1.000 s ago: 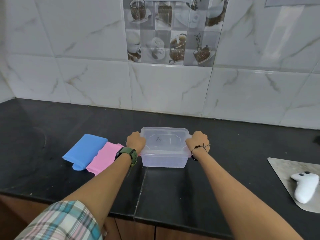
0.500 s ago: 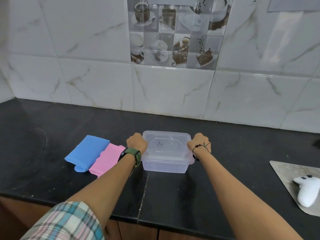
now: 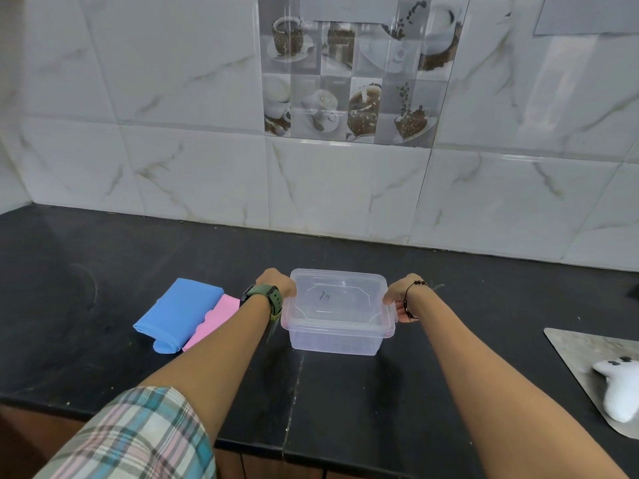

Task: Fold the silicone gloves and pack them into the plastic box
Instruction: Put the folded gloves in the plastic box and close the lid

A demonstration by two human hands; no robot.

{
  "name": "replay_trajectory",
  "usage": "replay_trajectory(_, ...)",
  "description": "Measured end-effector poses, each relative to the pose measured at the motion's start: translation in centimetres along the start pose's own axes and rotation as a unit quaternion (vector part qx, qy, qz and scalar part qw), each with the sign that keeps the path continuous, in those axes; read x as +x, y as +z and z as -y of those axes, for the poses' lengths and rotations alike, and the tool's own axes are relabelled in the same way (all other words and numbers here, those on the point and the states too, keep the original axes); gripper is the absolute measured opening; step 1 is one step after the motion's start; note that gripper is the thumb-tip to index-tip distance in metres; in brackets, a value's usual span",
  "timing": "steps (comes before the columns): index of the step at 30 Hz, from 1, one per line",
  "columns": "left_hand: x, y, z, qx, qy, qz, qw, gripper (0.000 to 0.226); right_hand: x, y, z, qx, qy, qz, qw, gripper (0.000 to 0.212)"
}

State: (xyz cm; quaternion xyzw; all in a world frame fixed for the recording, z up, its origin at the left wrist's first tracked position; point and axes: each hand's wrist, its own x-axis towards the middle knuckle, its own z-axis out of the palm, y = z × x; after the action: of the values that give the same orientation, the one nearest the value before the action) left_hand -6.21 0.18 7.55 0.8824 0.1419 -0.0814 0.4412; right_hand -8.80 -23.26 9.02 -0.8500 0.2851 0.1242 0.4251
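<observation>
A clear plastic box [image 3: 337, 337] with its lid [image 3: 337, 299] on stands on the black counter in the middle of the head view. My left hand [image 3: 276, 283] grips the lid's left edge, and my right hand [image 3: 401, 300] grips its right edge with fingers curled under the rim. To the left of the box lie a blue silicone glove [image 3: 176, 312] and a pink silicone glove [image 3: 214, 321], flat and side by side, the pink one partly hidden by my left forearm.
The black counter [image 3: 345, 392] runs to a tiled wall at the back; its front edge is close to me. At the right lies a grey mat [image 3: 567, 347] with a white game controller [image 3: 619, 388] on it.
Both hands stay at the lid's sides. My right hand's fingers now show curled under the right rim. The camera has tilted up slightly.
</observation>
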Motion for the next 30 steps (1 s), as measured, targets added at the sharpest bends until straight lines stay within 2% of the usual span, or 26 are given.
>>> replay_trajectory(4,0.3,-0.3,0.1,-0.019,-0.007,0.02,1.0,0.034,0.0,-0.3,0.0,0.0,0.014,0.028,1.0,0.015)
replay_trajectory(7,0.7,-0.4,0.3,-0.035,-0.014,0.035,0.999,0.036,-0.1,-0.6,0.0,-0.009,0.036,0.054,0.998,0.007)
replay_trajectory(10,1.2,-0.4,0.6,-0.06,-0.022,0.051,0.997,0.025,-0.2,-0.9,0.1,-0.014,0.039,0.064,0.997,0.017)
replay_trajectory(15,1.8,-0.8,0.7,-0.099,-0.049,0.096,0.989,0.008,0.0,-1.0,0.2,-0.023,0.04,0.072,0.996,0.018)
replay_trajectory(25,2.2,-0.8,0.3,-0.105,-0.062,0.102,0.987,0.012,0.2,-1.2,0.3,-0.031,0.048,0.1,0.993,0.013)
replay_trajectory(30,2.2,-0.9,0.3,-0.111,-0.093,0.13,0.981,0.014,0.3,-1.4,0.0,-0.041,0.062,0.128,0.989,0.007)
